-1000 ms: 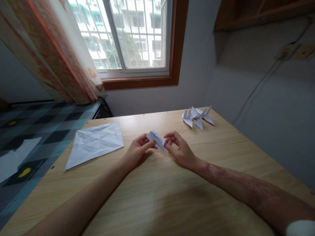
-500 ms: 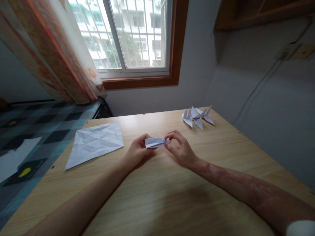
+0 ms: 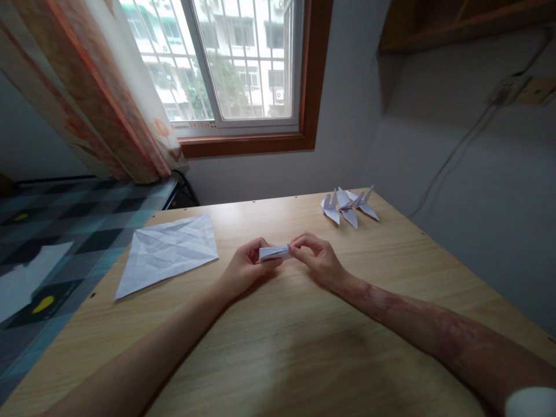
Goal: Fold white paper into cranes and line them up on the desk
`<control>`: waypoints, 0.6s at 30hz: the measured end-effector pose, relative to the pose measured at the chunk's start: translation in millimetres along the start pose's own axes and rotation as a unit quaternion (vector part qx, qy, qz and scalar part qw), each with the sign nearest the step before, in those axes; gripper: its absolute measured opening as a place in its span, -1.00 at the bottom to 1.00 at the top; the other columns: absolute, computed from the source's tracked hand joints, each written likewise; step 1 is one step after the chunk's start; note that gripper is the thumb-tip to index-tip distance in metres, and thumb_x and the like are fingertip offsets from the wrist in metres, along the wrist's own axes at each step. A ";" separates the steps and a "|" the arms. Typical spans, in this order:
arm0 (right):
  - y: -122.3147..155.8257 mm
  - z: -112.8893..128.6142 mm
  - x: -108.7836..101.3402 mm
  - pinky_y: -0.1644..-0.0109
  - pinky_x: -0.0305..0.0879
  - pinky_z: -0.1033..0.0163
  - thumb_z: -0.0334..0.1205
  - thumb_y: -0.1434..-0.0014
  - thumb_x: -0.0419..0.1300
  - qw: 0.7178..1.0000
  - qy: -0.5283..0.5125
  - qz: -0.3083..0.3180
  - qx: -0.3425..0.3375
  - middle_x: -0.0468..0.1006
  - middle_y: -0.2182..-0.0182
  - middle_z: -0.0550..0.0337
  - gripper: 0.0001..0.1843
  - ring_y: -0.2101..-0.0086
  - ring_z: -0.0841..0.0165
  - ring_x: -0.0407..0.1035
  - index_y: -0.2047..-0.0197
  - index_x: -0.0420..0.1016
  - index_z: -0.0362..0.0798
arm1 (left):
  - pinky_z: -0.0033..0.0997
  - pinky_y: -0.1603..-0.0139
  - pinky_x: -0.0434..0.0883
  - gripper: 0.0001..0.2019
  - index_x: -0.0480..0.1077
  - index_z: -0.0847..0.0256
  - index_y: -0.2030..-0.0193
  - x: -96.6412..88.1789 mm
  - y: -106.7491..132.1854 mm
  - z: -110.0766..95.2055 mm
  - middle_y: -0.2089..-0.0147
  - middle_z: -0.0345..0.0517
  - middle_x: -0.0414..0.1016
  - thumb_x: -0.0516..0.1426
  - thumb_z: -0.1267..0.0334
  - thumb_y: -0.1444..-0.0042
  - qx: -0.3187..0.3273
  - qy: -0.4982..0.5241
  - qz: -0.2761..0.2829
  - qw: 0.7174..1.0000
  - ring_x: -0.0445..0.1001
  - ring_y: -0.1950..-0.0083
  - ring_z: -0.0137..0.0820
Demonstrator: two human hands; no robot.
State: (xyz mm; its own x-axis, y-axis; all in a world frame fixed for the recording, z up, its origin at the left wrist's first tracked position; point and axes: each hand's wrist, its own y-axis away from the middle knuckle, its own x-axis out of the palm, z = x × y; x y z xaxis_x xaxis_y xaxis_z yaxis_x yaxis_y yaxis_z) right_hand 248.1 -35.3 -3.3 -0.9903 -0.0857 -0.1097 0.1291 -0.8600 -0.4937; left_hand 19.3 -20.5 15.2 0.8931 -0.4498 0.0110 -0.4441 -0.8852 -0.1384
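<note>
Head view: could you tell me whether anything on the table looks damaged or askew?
Only the large paper sheet at the table's left: heavily creased, askew to the edge. The folded piece held by the left hand and right hand looks intact.

Left hand and right hand pinch 1 folded paper — above the table (wooden).

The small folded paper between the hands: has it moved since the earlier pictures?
Yes. Against the creased sheet, which lies unchanged, the small folded paper has turned from slanted to level and sits a little lower, nearer the table.
</note>
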 end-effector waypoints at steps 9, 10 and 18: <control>2.6 5.1 3.1 0.02 0.39 0.13 0.10 -0.48 0.28 0.999 0.050 0.012 0.007 0.61 0.29 0.20 -0.65 0.19 0.25 0.48 0.24 0.60 0.03 | -0.48 0.37 0.39 -0.60 0.55 0.26 0.20 3.8 2.5 -2.7 0.36 -0.16 0.62 0.48 -0.06 -0.17 0.002 -0.044 -0.003 0.999 0.49 0.39 -0.44; 2.9 4.4 3.3 0.02 0.39 0.13 0.08 -0.48 0.28 0.999 0.050 0.008 0.010 0.61 0.28 0.20 -0.66 0.19 0.25 0.48 0.23 0.60 0.03 | -0.45 0.33 0.44 -0.59 0.58 0.27 0.20 4.1 2.1 -2.1 0.33 -0.12 0.66 0.45 -0.09 -0.20 0.004 -0.041 -0.008 0.999 0.54 0.35 -0.40; 3.6 -5.5 6.7 0.15 0.43 0.21 0.11 -0.31 0.45 0.995 -0.039 -0.010 0.094 0.65 0.26 0.23 -0.63 0.27 0.31 0.51 0.04 0.56 0.04 | -0.26 0.09 0.63 -0.57 0.69 0.29 0.15 1.1 -0.3 -1.1 0.24 0.01 0.76 0.43 -0.12 -0.24 0.013 -0.056 -0.042 0.997 0.71 0.21 -0.21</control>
State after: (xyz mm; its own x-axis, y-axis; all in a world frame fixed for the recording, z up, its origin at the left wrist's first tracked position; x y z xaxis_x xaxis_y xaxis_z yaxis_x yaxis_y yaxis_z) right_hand 242.2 -36.2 -10.5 -0.9944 -0.1013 -0.0301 0.1056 -0.9404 -0.3232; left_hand 20.4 -20.9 16.4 0.9301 -0.3568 -0.0872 -0.3668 -0.9150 -0.1680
